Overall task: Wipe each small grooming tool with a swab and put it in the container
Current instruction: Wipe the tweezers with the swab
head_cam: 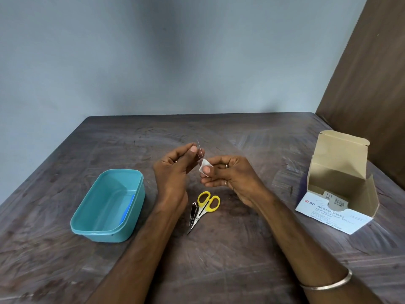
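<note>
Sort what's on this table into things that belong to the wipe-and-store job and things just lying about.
Part of the job:
thin metal tool pinched in the left hand
swab held in the right hand
scissors
nail clipper
teal container
alcohol swab box

Lying about:
nothing else shows on the table

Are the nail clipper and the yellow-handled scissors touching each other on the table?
Touching. The head view shows the nail clipper lying against the blade side of the yellow-handled scissors, with no table showing between them near the pivot.
</note>
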